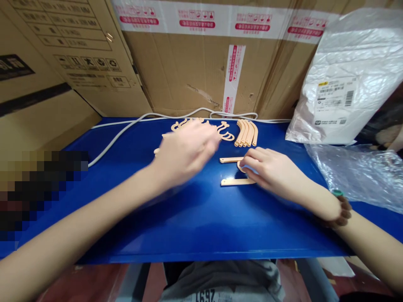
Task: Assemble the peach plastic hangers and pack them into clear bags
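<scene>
My left hand [188, 152] is smeared by motion above the middle of the blue table. It covers part of a group of thin, curved wooden pieces [227, 136], and its fingers cannot be made out. My right hand [269, 167] is closed at the fingertips around a small curved wooden piece [240, 167], mostly hidden by the fingers. Beside that hand lie two straight wooden strips: an upper strip [229, 160] and a lower strip [235, 182], their right ends covered by the hand. Behind them sits a bundle of curved wooden rods [246, 133].
Cardboard boxes [195, 67] stand along the back of the blue table [201, 230]. A white cable [119, 133] runs in front of them. On the right are a white shipping bag [333, 84] and clear plastic wrap [362, 176].
</scene>
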`<state>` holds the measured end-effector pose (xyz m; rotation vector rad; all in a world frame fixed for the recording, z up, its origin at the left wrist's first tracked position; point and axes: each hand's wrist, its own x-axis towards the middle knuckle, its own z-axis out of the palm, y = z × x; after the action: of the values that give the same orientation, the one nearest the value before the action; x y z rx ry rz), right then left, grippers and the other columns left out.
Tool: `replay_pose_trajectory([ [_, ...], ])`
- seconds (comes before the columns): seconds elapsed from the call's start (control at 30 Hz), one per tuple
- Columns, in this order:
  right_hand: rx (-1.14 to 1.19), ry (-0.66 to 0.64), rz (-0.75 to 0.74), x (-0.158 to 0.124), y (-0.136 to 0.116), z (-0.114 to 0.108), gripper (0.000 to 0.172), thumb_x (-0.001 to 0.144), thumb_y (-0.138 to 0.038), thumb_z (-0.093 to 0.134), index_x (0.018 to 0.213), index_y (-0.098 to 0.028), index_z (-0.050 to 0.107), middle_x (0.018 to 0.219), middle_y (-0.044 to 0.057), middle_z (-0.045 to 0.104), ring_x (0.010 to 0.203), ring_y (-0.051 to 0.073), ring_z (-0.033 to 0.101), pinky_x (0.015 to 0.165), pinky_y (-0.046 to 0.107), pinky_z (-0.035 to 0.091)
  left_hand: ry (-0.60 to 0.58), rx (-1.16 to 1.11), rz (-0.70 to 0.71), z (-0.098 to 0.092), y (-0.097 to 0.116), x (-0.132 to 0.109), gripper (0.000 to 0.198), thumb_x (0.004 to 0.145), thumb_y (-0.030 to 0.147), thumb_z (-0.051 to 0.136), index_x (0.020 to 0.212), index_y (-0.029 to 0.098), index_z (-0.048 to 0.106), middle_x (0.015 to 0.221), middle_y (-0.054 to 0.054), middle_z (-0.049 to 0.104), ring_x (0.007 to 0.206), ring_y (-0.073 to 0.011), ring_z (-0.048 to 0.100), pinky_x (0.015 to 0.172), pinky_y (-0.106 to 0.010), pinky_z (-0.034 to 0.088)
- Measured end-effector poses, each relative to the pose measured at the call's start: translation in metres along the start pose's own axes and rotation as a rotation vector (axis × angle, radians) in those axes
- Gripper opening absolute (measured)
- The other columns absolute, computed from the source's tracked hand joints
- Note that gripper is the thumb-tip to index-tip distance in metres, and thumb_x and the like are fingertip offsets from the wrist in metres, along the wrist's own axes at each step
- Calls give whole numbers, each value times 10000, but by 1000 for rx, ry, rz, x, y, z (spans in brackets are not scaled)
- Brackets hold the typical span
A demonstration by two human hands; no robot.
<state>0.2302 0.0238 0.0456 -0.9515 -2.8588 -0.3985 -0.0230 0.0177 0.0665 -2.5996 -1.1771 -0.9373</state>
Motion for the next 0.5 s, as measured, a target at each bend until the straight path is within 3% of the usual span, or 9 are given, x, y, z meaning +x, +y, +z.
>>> replay_pose_trajectory([
  [0.1, 140, -25, -102, -1, -12, -1, 291, 1018, -300, 408, 1016, -173, 670, 985, 80, 643, 858, 192, 579, 798, 323, 429, 93, 80, -337, -23, -34, 26, 373, 991, 278, 296, 812, 147, 596, 784, -24, 592, 775, -156, 569, 729, -262, 393],
  [0.2, 179, -28, -132, -2, -20, 1, 272, 1005, -310, 450, 1038, -170, 681, 1013, 90, 644, 923, 200, 599, 851, 337, 450, 71, 136, -553, -28, -81, 42, 381, 955, 244, 292, 800, 90, 603, 794, -30, 591, 813, -141, 552, 725, -237, 358],
  [0.3, 116, -10, -105, -2, -23, 5, 259, 992, -307, 470, 983, -151, 677, 960, 98, 637, 914, 227, 608, 857, 368, 464, -218, 64, -730, -19, -125, 45, 366, 928, 261, 306, 846, 78, 612, 857, -40, 638, 757, -116, 521, 667, -223, 358],
  [0.37, 69, -13, -87, -1, -23, 6, 255, 996, -286, 455, 909, -152, 653, 915, 90, 626, 883, 228, 610, 836, 363, 468, -350, 35, -766, -9, -146, 42, 340, 897, 260, 363, 739, 89, 610, 744, -37, 639, 699, -116, 510, 654, -231, 368],
  [0.5, -24, -23, -111, 0, -26, 8, 193, 995, -214, 442, 898, -156, 599, 882, 77, 625, 798, 211, 599, 776, 342, 450, -571, -5, -837, 9, -170, 37, 278, 782, 362, 581, 649, 121, 621, 613, -29, 630, 619, -136, 520, 630, -257, 391],
])
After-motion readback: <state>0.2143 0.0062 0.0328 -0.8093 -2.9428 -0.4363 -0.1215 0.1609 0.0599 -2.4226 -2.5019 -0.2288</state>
